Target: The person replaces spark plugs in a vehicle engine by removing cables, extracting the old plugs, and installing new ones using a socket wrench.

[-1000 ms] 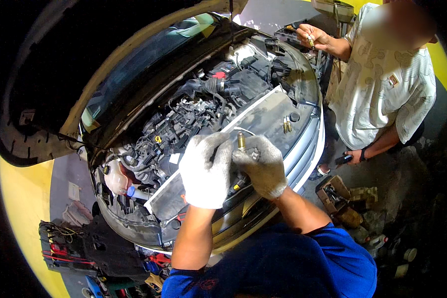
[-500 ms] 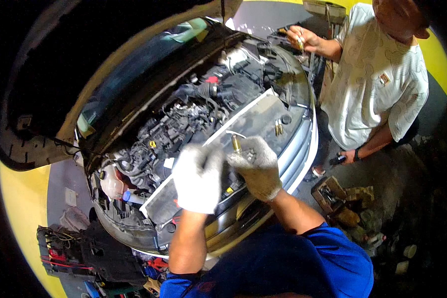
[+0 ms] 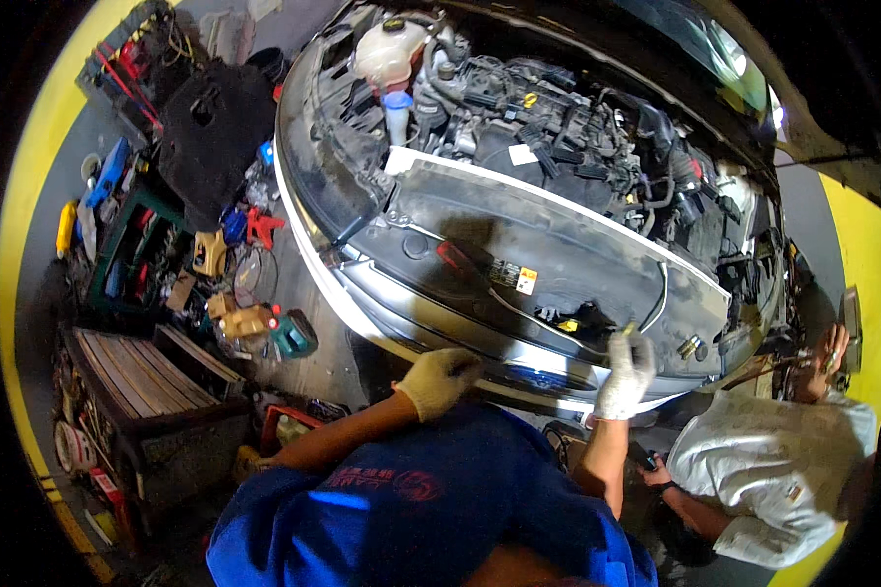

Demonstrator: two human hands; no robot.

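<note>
My right hand [image 3: 625,377], in a pale work glove, is raised over the car's front edge with its fingers pinched around a small brass-coloured cylindrical part [image 3: 629,331]; only its tip shows. My left hand [image 3: 439,382], gloved too, is at the front bumper near my chest. Its fingers are curled in and shadowed, so anything inside is hidden. Two similar brass-coloured cylinders [image 3: 691,346] lie on the dark front panel [image 3: 558,235] right of my right hand. A tool with a shiny shaft and red-and-black handle [image 3: 452,256] rests on the panel's left part.
Behind the panel is the exposed engine [image 3: 529,108], with a white coolant tank [image 3: 387,54]. A person in a white shirt [image 3: 773,460] stands at the right. Left are a green tool case [image 3: 137,245], a wooden-topped cart [image 3: 132,367] and scattered bottles [image 3: 245,321].
My view has swung left, bringing the floor tools into sight. My hands, close together before, are now apart: the left drawn back toward my body, the right still out over the car's front edge.
</note>
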